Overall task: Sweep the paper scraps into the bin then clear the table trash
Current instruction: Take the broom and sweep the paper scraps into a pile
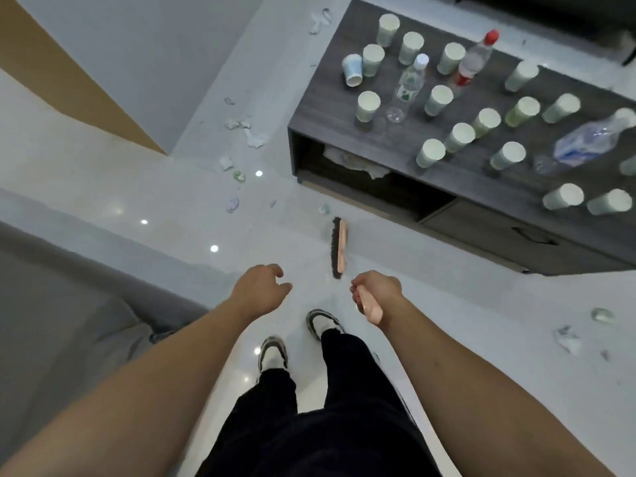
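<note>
My right hand [375, 290] grips the pink handle of a broom [371, 309]. The broom head [339, 247], pink with dark bristles, rests on the pale floor beside the low table. My left hand [263, 284] hangs free to the left of the handle, fingers loosely curled, holding nothing. Paper scraps [253, 132] lie scattered over the floor ahead, left of the table. More scraps [568, 339] lie to my right. The dark grey table [327, 108] carries several paper cups [368, 105] and three plastic bottles [407, 86]. No bin is in view.
A grey sofa [51, 321] fills the left side. A tan wall panel [69, 80] stands at the far left. The table has an open shelf with crumpled paper [354, 160] and a drawer [516, 232]. My feet [299, 339] stand on the shiny floor.
</note>
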`<state>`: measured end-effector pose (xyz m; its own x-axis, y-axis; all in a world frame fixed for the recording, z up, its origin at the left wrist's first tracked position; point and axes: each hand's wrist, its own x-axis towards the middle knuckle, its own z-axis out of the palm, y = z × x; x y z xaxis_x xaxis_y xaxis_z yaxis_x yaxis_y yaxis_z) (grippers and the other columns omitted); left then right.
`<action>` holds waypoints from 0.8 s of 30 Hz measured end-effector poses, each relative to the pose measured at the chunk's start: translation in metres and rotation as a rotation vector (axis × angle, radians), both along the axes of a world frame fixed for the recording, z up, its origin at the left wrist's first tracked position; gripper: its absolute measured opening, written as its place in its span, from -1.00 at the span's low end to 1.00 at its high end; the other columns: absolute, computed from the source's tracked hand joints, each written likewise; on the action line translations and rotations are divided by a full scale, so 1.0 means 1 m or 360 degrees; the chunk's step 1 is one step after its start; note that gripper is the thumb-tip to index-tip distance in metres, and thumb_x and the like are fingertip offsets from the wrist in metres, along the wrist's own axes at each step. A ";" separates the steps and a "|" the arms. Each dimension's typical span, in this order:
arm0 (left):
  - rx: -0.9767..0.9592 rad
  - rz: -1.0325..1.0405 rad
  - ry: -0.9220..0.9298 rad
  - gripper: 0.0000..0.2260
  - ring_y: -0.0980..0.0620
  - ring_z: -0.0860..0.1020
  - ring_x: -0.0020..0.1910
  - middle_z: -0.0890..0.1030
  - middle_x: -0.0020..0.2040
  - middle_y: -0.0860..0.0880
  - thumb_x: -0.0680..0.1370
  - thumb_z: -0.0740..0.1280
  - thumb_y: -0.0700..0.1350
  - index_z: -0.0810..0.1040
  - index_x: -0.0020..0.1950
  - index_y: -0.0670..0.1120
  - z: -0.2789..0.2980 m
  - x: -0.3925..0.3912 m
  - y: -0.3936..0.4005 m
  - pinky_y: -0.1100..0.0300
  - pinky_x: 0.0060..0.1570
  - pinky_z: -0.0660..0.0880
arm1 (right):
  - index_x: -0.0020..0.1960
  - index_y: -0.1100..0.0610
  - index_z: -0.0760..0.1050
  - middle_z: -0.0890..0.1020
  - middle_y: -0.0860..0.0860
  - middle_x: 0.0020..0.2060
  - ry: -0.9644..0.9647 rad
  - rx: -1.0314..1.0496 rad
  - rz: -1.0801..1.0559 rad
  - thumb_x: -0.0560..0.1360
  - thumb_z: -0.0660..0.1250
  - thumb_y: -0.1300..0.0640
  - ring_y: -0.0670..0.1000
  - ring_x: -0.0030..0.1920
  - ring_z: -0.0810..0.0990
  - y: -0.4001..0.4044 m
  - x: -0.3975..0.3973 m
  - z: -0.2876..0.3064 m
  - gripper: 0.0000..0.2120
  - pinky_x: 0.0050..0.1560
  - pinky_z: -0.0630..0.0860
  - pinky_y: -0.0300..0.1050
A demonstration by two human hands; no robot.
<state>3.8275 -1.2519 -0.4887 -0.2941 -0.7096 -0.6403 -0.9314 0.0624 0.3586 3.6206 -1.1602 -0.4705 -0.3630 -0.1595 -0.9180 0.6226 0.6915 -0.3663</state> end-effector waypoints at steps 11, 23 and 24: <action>0.0006 -0.0175 0.0033 -0.59 -0.06 0.50 0.21 0.54 0.26 -0.07 0.52 0.32 0.11 0.49 0.32 -0.03 0.014 0.031 -0.018 0.11 0.11 0.44 | -0.21 0.35 0.51 0.52 0.19 -0.36 -0.0009 -0.0106 0.0099 0.42 0.31 0.43 0.03 -0.57 0.43 0.021 0.054 0.028 -0.95 -0.59 0.34 -0.26; -0.0041 0.0320 -0.0101 -0.57 -0.05 0.50 0.19 0.53 0.24 -0.08 0.54 0.29 0.11 0.47 0.35 -0.06 0.018 0.109 -0.024 0.17 0.07 0.39 | -0.15 0.27 0.48 0.51 0.14 -0.31 -0.0532 -0.0371 0.0627 0.54 0.28 0.30 -0.03 -0.46 0.40 -0.109 0.116 -0.004 -0.90 -0.58 0.33 -0.26; -0.0051 0.0347 -0.0107 -0.57 -0.04 0.50 0.18 0.54 0.23 -0.07 0.54 0.28 0.12 0.47 0.35 -0.05 0.017 0.109 -0.023 0.18 0.06 0.38 | -0.17 0.27 0.48 0.51 0.14 -0.31 -0.0514 -0.0379 0.0692 0.54 0.29 0.30 -0.02 -0.46 0.40 -0.117 0.118 -0.009 -0.89 -0.57 0.33 -0.25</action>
<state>3.9360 -1.2753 -0.4721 -0.0886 -0.7721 -0.6293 -0.9459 -0.1328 0.2961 3.7388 -1.2773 -0.4794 0.0738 -0.4463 -0.8918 0.4061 0.8302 -0.3819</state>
